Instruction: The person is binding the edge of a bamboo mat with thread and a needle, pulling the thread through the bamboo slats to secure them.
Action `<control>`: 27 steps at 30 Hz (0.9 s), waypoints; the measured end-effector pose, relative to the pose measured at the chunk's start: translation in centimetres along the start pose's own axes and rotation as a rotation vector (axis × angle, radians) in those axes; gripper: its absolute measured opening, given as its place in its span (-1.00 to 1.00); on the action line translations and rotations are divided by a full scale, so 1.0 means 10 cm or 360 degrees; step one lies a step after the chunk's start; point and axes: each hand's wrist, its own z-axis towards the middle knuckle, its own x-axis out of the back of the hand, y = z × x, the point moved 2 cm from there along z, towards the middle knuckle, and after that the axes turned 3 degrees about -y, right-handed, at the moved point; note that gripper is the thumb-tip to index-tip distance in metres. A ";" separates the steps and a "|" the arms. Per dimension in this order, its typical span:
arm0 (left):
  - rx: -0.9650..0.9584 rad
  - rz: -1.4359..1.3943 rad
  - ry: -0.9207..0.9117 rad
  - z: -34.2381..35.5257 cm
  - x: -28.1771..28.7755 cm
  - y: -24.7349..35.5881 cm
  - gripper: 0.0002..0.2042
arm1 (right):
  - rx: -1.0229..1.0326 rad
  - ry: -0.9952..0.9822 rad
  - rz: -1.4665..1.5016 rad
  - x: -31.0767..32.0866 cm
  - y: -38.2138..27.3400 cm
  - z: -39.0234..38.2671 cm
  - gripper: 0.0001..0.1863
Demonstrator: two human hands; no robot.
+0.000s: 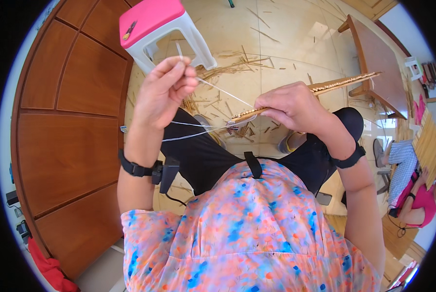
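Below and beyond the left hand (169, 87), the tiled floor (292, 30) carries scattered sticks (226, 66) and a pink-topped stool (158, 18) with a small tool (129, 31) lying on it.

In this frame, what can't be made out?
- Head view: part of the stick panel, covered by the right hand.
- Head view: ends of the lower white strands, lost at the left forearm.
- Head view: how the left hand pinches the string, fingers overlapping and blurred.
- Head view: tool on the pink-topped stool, too small to identify.
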 end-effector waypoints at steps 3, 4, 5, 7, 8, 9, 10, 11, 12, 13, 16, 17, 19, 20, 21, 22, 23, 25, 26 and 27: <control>-0.0241 0.0034 0.0043 -0.03 0.39 0.34 -0.83 | 0.0022 0.0015 -0.0020 0.01 0.05 0.04 -0.75; -0.0320 -0.0055 0.0069 -0.05 0.60 0.53 -0.84 | 0.0022 0.0004 -0.0028 0.02 0.08 0.03 -0.75; -0.0393 -0.0145 0.0093 -0.09 0.84 0.78 -0.85 | 0.0013 0.0023 -0.0020 0.04 0.09 0.04 -0.75; -0.0637 -0.0006 0.0495 -0.53 1.38 1.61 -0.84 | 0.0173 0.0059 -0.0013 0.07 0.05 0.13 -0.77; -0.0695 -0.0018 0.0636 -0.44 1.77 1.79 -0.82 | 0.0091 0.0060 -0.0069 0.12 0.10 0.04 -0.77; -0.0824 0.0033 0.0692 -0.97 2.27 2.39 -0.83 | 0.0158 0.0058 -0.0028 0.11 0.03 0.12 -0.77; -0.1018 0.0535 0.0969 -1.26 2.35 2.49 -0.76 | 0.0124 0.0042 -0.0057 0.15 0.06 0.08 -0.77; -0.1136 0.1044 0.1381 -1.64 2.41 2.63 -0.66 | 0.0095 0.0083 -0.0077 0.13 0.11 0.00 -0.77; -0.1143 0.1310 0.1541 -1.85 2.40 2.66 -0.59 | 0.0057 0.0047 -0.0049 0.16 0.12 -0.03 -0.75; -0.1287 0.1218 0.1659 -2.64 2.97 3.26 -0.62 | 0.0096 0.0029 0.0028 0.16 0.07 0.01 -0.73; -0.1397 0.1064 0.1947 -2.78 3.09 3.52 -0.67 | 0.0072 -0.0016 -0.0004 0.12 0.08 -0.01 -0.74; -0.1457 0.0979 0.2106 -2.83 3.08 3.58 -0.69 | 0.0072 -0.0010 -0.0001 0.12 0.09 -0.03 -0.74; -0.1452 0.1058 0.1988 -2.76 3.00 3.54 -0.73 | 0.0160 0.0028 -0.0040 0.11 0.10 -0.05 -0.77; -0.1371 0.1205 0.1706 -2.48 2.88 3.32 -0.75 | 0.0164 0.0013 -0.0035 0.09 0.09 -0.05 -0.77; -0.1187 0.1311 0.1488 -2.06 2.53 2.87 -0.75 | 0.0157 0.0001 -0.0013 0.03 0.10 -0.03 -0.77; -0.1106 0.1253 0.1281 -1.55 1.81 2.24 -0.76 | 0.0155 -0.0010 -0.0005 0.02 0.10 -0.04 -0.77; -0.0812 0.1287 0.1193 -1.06 1.12 1.59 -0.78 | 0.0120 -0.0045 -0.0035 0.03 0.09 -0.09 -0.77; -0.0354 0.1464 0.0567 -0.59 0.23 0.77 -0.94 | 0.0047 -0.0067 -0.0083 0.10 0.04 -0.17 -0.75; -0.0106 0.1452 0.0302 -0.46 -0.03 0.48 -0.96 | 0.0055 -0.0076 -0.0083 0.12 0.02 -0.19 -0.75; 0.0098 0.1338 0.0010 -0.40 -0.23 0.26 -0.96 | 0.0105 -0.0036 -0.0064 0.12 -0.02 -0.17 -0.75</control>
